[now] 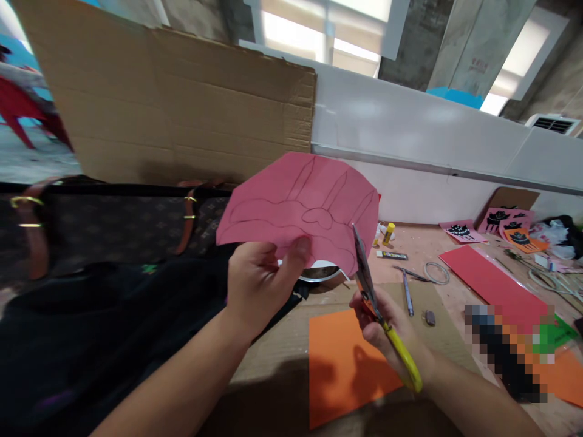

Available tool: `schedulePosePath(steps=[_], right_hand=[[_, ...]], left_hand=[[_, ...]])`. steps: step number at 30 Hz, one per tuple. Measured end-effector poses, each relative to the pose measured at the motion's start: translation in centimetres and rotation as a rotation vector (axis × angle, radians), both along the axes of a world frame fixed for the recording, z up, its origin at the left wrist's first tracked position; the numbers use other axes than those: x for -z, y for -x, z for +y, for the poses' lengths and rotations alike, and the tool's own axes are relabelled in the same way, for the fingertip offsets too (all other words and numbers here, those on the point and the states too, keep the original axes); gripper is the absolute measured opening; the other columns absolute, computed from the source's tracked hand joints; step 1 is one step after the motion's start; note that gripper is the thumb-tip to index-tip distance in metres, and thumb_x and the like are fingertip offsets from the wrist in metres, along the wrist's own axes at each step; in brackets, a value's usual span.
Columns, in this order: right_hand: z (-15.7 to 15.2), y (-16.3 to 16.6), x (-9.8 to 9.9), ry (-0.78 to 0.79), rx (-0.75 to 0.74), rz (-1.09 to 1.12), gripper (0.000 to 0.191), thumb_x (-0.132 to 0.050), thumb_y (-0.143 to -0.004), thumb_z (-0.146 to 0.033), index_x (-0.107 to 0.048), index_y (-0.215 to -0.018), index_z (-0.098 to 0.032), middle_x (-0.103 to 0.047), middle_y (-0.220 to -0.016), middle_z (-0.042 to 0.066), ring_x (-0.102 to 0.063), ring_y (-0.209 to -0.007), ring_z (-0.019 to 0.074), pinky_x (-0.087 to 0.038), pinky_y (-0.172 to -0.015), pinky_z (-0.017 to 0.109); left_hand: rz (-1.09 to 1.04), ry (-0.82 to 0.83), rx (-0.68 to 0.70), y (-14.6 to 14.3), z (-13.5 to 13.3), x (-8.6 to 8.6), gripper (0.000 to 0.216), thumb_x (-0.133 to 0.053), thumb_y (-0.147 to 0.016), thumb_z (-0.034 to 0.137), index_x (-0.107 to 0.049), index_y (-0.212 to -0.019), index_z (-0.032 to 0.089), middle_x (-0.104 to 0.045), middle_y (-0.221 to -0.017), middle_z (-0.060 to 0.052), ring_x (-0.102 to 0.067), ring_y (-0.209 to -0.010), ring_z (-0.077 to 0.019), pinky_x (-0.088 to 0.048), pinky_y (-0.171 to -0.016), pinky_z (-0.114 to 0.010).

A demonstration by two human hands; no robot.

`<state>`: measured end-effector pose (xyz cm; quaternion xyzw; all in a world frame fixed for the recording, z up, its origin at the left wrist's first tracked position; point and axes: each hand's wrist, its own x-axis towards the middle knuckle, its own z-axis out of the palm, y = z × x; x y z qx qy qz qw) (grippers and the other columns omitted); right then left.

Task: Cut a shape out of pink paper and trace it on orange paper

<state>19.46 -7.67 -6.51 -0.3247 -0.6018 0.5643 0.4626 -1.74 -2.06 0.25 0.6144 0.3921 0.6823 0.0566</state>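
My left hand [262, 285] pinches a sheet of pink paper [268, 188] at its lower edge, thumb in front. Pencil outlines run over the sheet: long pointed shapes, a rounded shape in the middle and curved lines. Its outer edge is cut into angled sides. My right hand [387, 321] is closed on yellow-handled scissors [403, 358], their blades pointing up at the paper's lower right edge. Whether the blades are parted is hard to make out. Below the hands, an orange sheet [337, 370] lies on cardboard, partly covered by my right hand.
On the right are a red sheet [487, 279], a glue stick [388, 233], a pen [407, 292], pliers [414, 274] and pink cards with black cut-outs [462, 230]. A brown bag [113, 224] and dark cloth [113, 340] fill the left. A cardboard panel [204, 91] stands behind.
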Motion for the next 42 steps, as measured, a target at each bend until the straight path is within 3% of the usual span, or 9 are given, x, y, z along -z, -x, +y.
schedulePosePath(steps=[8,11,16,24,31,42], right_hand=[[-0.1,0.2,-0.4,0.016,0.021,-0.044,0.058,-0.079,-0.076,-0.070,-0.064,-0.106,-0.023,-0.047,-0.082,-0.001,-0.040,-0.072,0.0152,-0.033,-0.063,0.027],[-0.2,0.2,-0.9,0.022,0.036,-0.070,0.060,-0.078,-0.074,-0.073,-0.063,-0.105,-0.023,-0.047,-0.081,-0.001,-0.039,-0.072,0.0157,-0.033,-0.063,0.028],[-0.2,0.2,-1.3,0.039,0.041,-0.080,0.063,-0.078,-0.072,-0.075,-0.063,-0.104,-0.023,-0.047,-0.080,-0.002,-0.040,-0.071,0.0150,-0.033,-0.064,0.027],[-0.2,0.4,-1.5,0.041,0.049,-0.104,0.066,-0.078,-0.070,-0.078,-0.063,-0.102,-0.023,-0.047,-0.079,-0.002,-0.040,-0.071,0.0152,-0.035,-0.064,0.027],[-0.3,0.4,-1.8,0.072,0.042,-0.145,0.067,-0.077,-0.069,-0.079,-0.062,-0.102,-0.023,-0.045,-0.078,-0.002,-0.038,-0.070,0.0157,-0.033,-0.064,0.028],[-0.1,0.4,-1.4,0.080,0.035,-0.153,0.065,-0.079,-0.069,-0.077,-0.062,-0.101,-0.022,-0.044,-0.076,-0.003,-0.036,-0.068,0.0148,-0.031,-0.062,0.027]], left_hand=[[-0.022,0.070,-0.012,0.4,0.1,0.7,0.043,-0.070,-0.082,0.032,-0.048,-0.047,0.023,-0.043,-0.041,0.006,-0.039,-0.039,-0.0105,-0.028,-0.040,-0.026],[-0.032,0.088,0.004,0.4,0.1,0.6,0.041,-0.070,-0.082,0.034,-0.050,-0.048,0.022,-0.043,-0.041,0.006,-0.037,-0.038,-0.0098,-0.027,-0.039,-0.026],[-0.016,0.019,0.031,0.4,0.1,0.1,0.032,-0.070,-0.081,0.031,-0.058,-0.052,0.022,-0.054,-0.044,0.005,-0.049,-0.041,-0.0114,-0.035,-0.041,-0.024],[-0.030,0.057,-0.007,0.6,0.2,0.3,0.047,-0.072,-0.080,0.035,-0.039,-0.049,0.024,-0.037,-0.042,0.006,-0.033,-0.041,-0.0108,-0.024,-0.038,-0.027],[-0.036,0.061,-0.019,0.6,0.1,0.2,0.048,-0.072,-0.079,0.037,-0.035,-0.051,0.023,-0.033,-0.046,0.006,-0.033,-0.045,-0.0118,-0.027,-0.043,-0.028],[-0.044,-0.012,0.067,0.4,0.0,-0.3,0.031,-0.068,-0.080,0.028,-0.049,-0.056,0.022,-0.047,-0.051,0.007,-0.039,-0.047,-0.0108,-0.035,-0.047,-0.026]])
